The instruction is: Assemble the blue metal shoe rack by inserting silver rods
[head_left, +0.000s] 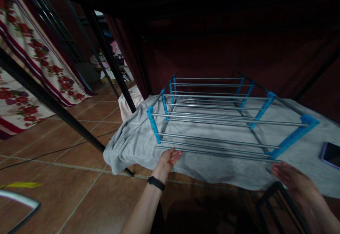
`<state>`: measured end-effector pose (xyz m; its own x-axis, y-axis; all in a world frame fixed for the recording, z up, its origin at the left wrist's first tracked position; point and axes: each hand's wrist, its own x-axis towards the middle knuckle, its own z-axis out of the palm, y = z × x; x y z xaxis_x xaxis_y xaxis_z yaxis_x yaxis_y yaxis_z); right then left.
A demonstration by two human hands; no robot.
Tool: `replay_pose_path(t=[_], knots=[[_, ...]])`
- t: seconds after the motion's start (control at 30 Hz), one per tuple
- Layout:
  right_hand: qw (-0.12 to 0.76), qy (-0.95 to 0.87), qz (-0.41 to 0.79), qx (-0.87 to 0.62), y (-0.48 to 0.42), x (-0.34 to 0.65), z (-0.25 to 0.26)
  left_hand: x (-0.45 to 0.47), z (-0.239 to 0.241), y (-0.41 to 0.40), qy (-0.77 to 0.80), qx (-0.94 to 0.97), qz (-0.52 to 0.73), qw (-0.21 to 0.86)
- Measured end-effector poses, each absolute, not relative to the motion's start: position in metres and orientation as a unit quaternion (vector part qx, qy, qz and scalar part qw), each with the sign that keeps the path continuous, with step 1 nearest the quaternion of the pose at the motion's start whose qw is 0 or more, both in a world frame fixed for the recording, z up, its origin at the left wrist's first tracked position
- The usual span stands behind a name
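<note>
A shoe rack frame point(209, 123) of grey metal tubes and blue plastic connectors lies on a grey blanket point(135, 134). Along its front edge runs a loose-looking metal rod point(220, 154). My left hand point(168, 159), palm turned up, has the rod near its left end between thumb and partly curled fingers. At the opposite end, my right hand point(293, 180) is closed on the rod's tip; its fingers are slightly blurred. The rod sits just in front of the lowest tubes; whether it touches the rack I cannot tell.
A phone point(330, 154) lies on the blanket at the right. Black bed posts point(111, 60) stand at the left, and a dark frame point(276, 198) is below my right hand. A floral curtain point(34, 67) hangs left; a cable point(58, 150) crosses the tiled floor.
</note>
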<state>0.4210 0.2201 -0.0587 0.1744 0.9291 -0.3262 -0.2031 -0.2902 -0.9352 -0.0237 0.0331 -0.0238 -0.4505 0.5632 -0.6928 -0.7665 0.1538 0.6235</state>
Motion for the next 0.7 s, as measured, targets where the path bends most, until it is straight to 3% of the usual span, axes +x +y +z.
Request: replay_pose_path(t=[0.43,0.7], knots=[[0.484,-0.306,0.570,-0.589,0.213,0.415,-0.051,-0.012,-0.014,0.031,0.535,-0.055,0.672,0.509],[0.320,-0.366,0.613,-0.623,0.215,0.413,-0.051,0.017,0.003,0.032,0.529,0.028,0.673,0.515]])
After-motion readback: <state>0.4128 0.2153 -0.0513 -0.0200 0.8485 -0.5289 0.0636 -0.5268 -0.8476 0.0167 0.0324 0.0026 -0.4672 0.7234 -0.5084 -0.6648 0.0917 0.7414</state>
